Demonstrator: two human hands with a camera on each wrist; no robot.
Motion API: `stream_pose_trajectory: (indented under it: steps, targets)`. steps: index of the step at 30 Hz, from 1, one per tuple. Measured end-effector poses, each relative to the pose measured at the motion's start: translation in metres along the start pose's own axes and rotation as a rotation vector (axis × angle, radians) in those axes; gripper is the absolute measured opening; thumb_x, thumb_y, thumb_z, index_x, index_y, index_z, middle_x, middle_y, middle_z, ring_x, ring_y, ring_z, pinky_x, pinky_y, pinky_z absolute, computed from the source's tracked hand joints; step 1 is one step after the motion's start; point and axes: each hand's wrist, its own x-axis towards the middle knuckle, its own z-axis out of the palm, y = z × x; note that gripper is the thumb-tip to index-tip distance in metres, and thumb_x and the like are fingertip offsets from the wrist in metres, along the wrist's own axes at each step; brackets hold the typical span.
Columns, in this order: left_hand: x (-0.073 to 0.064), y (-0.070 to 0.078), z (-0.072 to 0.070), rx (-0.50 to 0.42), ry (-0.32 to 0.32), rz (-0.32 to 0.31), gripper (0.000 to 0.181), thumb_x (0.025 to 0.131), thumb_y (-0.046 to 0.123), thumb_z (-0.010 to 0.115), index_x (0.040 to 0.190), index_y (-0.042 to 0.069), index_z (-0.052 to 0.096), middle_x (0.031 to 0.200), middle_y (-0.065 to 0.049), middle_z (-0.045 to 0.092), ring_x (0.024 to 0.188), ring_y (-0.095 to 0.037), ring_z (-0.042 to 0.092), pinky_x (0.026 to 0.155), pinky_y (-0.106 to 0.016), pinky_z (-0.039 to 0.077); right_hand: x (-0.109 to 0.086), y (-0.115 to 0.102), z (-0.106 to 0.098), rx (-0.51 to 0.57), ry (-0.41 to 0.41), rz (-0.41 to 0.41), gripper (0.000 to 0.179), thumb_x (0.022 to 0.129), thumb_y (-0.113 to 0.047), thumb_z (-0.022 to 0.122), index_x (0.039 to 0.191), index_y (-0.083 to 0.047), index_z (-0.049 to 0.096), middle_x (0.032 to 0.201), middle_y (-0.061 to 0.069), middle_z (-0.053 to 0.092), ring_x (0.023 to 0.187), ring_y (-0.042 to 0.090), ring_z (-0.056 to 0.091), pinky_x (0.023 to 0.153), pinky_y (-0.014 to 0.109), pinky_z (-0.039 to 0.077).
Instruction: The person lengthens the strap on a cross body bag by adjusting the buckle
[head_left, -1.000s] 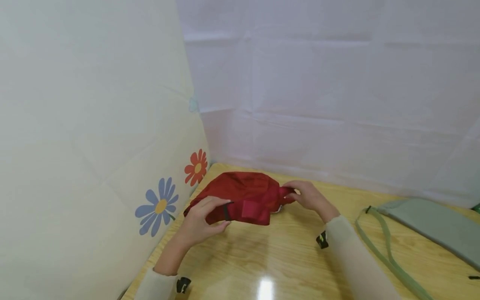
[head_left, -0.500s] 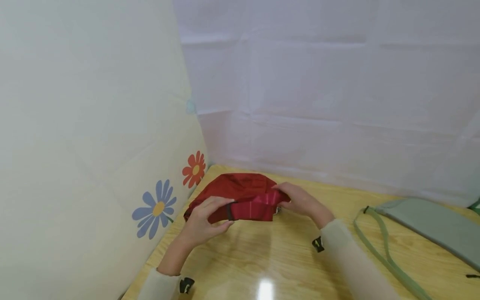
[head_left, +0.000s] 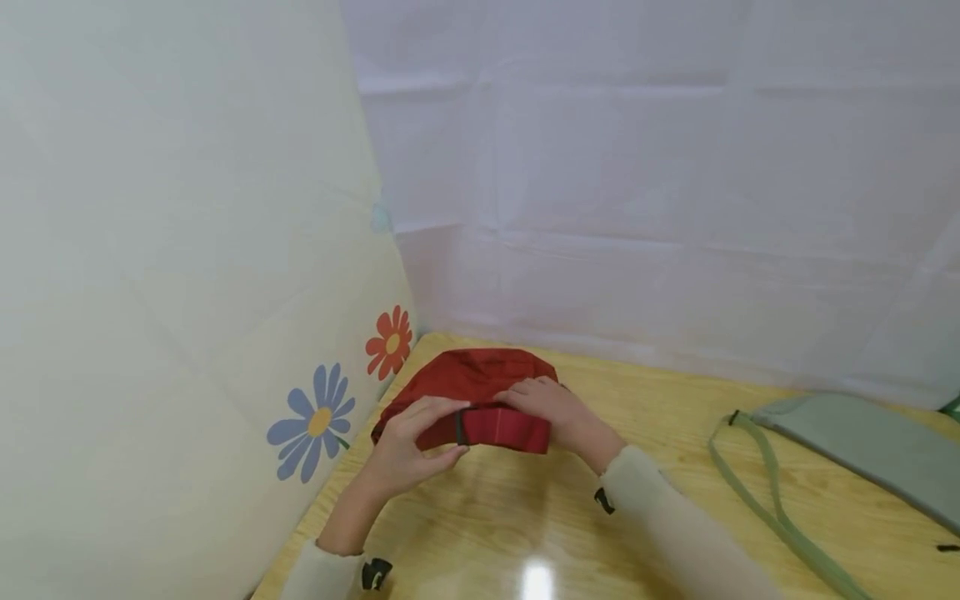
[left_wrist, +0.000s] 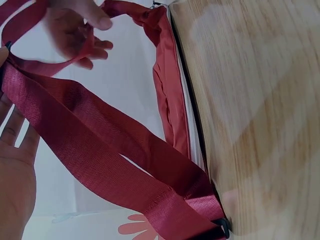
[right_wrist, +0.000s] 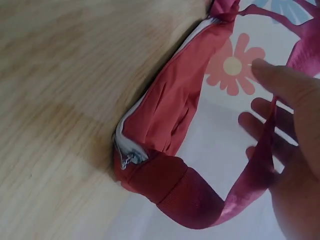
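A red fabric bag [head_left: 480,368] lies at the back left of the table, its pale zipper [right_wrist: 131,147] showing in the right wrist view. From its ends rises a dark red webbing strap [left_wrist: 90,150], looped and twisted. My left hand [head_left: 401,442] grips the strap by its dark slider [head_left: 460,427], thumb below and fingers above. Over the strap's right part is my right hand [head_left: 558,412]. In the right wrist view the strap runs between its thumb and loosely curled fingers [right_wrist: 250,122].
A grey-green flat bag [head_left: 862,450] with a long strap [head_left: 776,500] lies at the right of the wood-grain table [head_left: 480,517]. A white wall sheet [head_left: 600,208] stands behind. Another sheet with printed flowers [head_left: 318,421] borders the left side.
My right hand has moved left along the strap, from the bag's right end to above the strap's middle. The left hand keeps its hold near the slider, and the bag stays in place.
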Motion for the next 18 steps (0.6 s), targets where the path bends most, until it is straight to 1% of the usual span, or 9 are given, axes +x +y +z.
stream_pose_trajectory:
  steps: [2,3,6,9,11,14,18]
  targets:
    - [-0.001,-0.001,0.000,0.001,0.000,-0.001,0.061,0.072,0.003,0.088,0.129,0.007,0.067,0.119,-0.007,0.069,0.109,-0.021,0.064,0.102,-0.015,0.043,0.001,-0.001,0.000,0.062,0.027,-0.038,0.045,0.094,-0.029,0.071,0.135,-0.014,0.060,0.128,0.004,0.067,0.120,0.022,0.061,0.104,0.043,0.046]
    - [-0.002,-0.002,-0.001,0.004,0.000,-0.002,0.061,0.073,0.004,0.088,0.129,0.007,0.067,0.119,-0.007,0.069,0.109,-0.021,0.064,0.101,-0.015,0.044,0.000,0.000,0.000,0.082,0.042,-0.055,0.043,0.094,-0.027,0.071,0.134,-0.014,0.061,0.127,0.005,0.067,0.120,0.022,0.061,0.104,0.042,0.046]
    - [-0.004,-0.004,-0.001,0.008,0.008,0.008,0.057,0.076,0.008,0.087,0.129,0.009,0.067,0.119,-0.006,0.069,0.109,-0.019,0.064,0.101,-0.016,0.044,-0.003,0.006,-0.002,0.082,0.100,-0.074,0.034,0.093,-0.019,0.074,0.126,-0.013,0.066,0.122,0.004,0.069,0.116,0.021,0.062,0.101,0.039,0.050]
    - [-0.006,-0.006,-0.003,0.014,0.014,0.014,0.055,0.078,0.012,0.087,0.129,0.010,0.067,0.119,-0.004,0.069,0.109,-0.017,0.064,0.100,-0.016,0.045,-0.010,0.014,-0.009,0.061,0.162,-0.054,0.025,0.092,-0.012,0.076,0.116,-0.013,0.071,0.114,0.002,0.071,0.109,0.018,0.065,0.096,0.036,0.053]
    - [-0.007,-0.008,-0.004,0.016,0.013,0.014,0.055,0.078,0.013,0.086,0.129,0.011,0.067,0.119,-0.003,0.069,0.110,-0.017,0.063,0.099,-0.016,0.045,-0.014,0.019,-0.014,0.047,0.199,-0.039,0.021,0.092,-0.010,0.075,0.112,-0.014,0.073,0.110,0.000,0.072,0.104,0.018,0.067,0.092,0.035,0.055]
    - [-0.008,-0.009,-0.006,0.020,0.004,0.002,0.056,0.077,0.012,0.087,0.130,0.012,0.067,0.119,-0.003,0.069,0.109,-0.017,0.063,0.099,-0.016,0.045,-0.020,0.024,-0.020,0.054,0.234,-0.025,0.021,0.092,-0.008,0.074,0.113,-0.012,0.074,0.110,0.001,0.073,0.104,0.020,0.068,0.093,0.037,0.055]
    - [-0.009,-0.009,-0.006,0.023,0.005,-0.008,0.058,0.074,0.007,0.088,0.129,0.011,0.067,0.119,-0.005,0.070,0.108,-0.019,0.063,0.099,-0.015,0.045,-0.029,0.031,-0.022,0.070,0.262,0.025,0.021,0.092,-0.007,0.074,0.112,-0.011,0.075,0.109,0.001,0.074,0.103,0.020,0.069,0.091,0.039,0.055]
